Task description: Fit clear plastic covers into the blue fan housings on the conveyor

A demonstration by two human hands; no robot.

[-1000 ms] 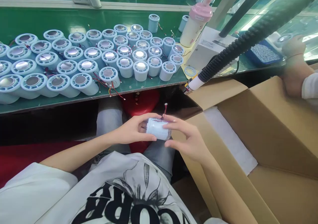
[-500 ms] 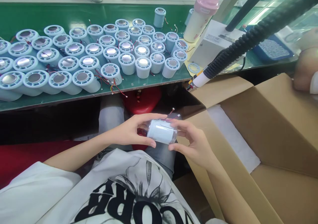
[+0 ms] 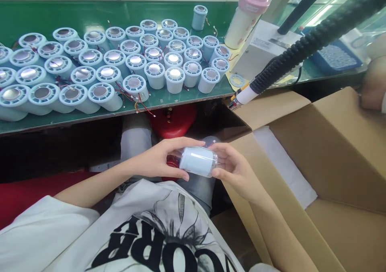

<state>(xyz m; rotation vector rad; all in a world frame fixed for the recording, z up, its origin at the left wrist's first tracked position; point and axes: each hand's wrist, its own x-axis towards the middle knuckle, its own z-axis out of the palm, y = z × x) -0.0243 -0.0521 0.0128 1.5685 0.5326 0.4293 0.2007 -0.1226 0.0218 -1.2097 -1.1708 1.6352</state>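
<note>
A light blue cylinder (image 3: 197, 161) in a clear plastic sleeve lies nearly level over my lap, between both hands. My left hand (image 3: 159, 158) is wrapped round its left end, thumb below and fingers along the far side. At the clear right end, the fingers and thumb of my right hand (image 3: 233, 166) grip the sleeve. Part of a thin wire shows behind the cylinder, mostly hidden by my fingers. Beyond my hands, several similar blue cylinders (image 3: 175, 79) with silver discs on top and thin wires stand on the green bench (image 3: 169, 10).
An open cardboard box (image 3: 289, 151) with a white sheet (image 3: 283, 167) inside stands at my right. Above it slants a black corrugated hose (image 3: 289, 58). A pink-lidded bottle (image 3: 247, 18) and a blue tray (image 3: 336, 58) are on the bench. Another person's arm shows at far right.
The fingers of my right hand have shifted along the sleeve toward its right end. The wire's white plug, which stuck up behind the cylinder, has dropped lower. My left hand keeps its hold.
</note>
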